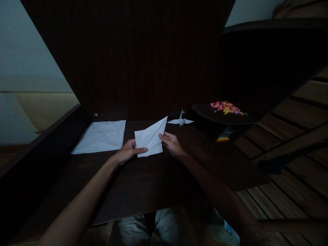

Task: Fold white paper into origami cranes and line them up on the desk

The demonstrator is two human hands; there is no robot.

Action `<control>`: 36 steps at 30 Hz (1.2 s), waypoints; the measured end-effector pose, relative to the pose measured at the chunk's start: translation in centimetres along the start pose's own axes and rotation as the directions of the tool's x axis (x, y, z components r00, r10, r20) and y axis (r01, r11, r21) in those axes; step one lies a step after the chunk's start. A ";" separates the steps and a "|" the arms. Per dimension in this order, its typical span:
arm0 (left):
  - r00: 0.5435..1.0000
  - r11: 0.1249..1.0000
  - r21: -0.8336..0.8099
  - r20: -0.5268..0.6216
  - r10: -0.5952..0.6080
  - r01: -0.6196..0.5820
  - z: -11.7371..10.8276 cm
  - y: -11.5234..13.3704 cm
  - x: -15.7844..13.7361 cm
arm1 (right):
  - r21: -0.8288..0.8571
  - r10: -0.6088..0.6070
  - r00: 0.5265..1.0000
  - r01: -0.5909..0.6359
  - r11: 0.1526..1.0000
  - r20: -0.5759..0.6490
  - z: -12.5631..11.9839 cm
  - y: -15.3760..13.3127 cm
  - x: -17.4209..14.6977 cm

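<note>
A partly folded sheet of white paper (150,138) is held up above the dark desk, one pointed flap rising to the upper right. My left hand (130,150) grips its lower left side, thumb flat on the front and fingers behind. At the right edge, my right hand (171,143) pinches the paper with the thumb in front; most of its other fingers are behind the sheet or in shadow. Just beyond it on the desk sits a folded white paper crane (181,121) with its wings spread.
A stack of white paper sheets (101,136) lies at the desk's left. On a low curved shelf (205,111) to the right is a heap of small pink, red and yellow pieces (228,107). A tall dark panel (143,61) closes off the back of the desk (143,188).
</note>
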State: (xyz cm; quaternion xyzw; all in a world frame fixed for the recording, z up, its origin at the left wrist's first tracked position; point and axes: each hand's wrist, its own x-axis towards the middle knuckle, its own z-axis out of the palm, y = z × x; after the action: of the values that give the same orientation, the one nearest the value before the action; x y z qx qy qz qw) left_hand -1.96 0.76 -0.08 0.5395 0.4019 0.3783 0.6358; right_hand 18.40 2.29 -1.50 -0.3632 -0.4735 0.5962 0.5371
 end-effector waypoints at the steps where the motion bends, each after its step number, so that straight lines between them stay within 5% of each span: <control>1: 1.000 1.000 0.013 0.004 0.000 0.000 0.0 0.0 0.0 | 0.001 0.002 1.000 -0.002 1.000 0.002 0.4 0.2 -0.1; 6: 1.000 0.998 0.056 0.014 0.006 -0.007 0.2 0.0 0.0 | -0.029 -0.042 0.997 0.040 0.999 -0.068 1.1 0.6 -0.4; 14: 1.000 1.000 0.009 -0.021 0.006 -0.006 0.0 -0.1 0.3 | -0.125 0.160 0.979 -0.144 0.982 0.129 0.4 -0.2 -0.8; 20: 0.997 0.997 0.073 -0.073 -0.030 0.036 0.0 -0.3 0.5 | -0.155 0.197 0.966 -0.171 0.973 0.166 0.2 0.1 -0.7; 36: 0.968 0.988 0.144 -0.238 0.085 -0.052 0.5 -0.7 0.4 | -0.227 -0.009 0.997 0.027 0.973 0.078 0.1 0.6 -0.2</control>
State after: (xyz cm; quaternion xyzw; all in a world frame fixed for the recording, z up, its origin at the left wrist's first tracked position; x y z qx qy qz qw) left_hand -1.32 0.88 -0.77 0.5450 0.4827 0.4348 0.5300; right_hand 18.21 2.05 -2.03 -0.3953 -0.5622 0.5464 0.4787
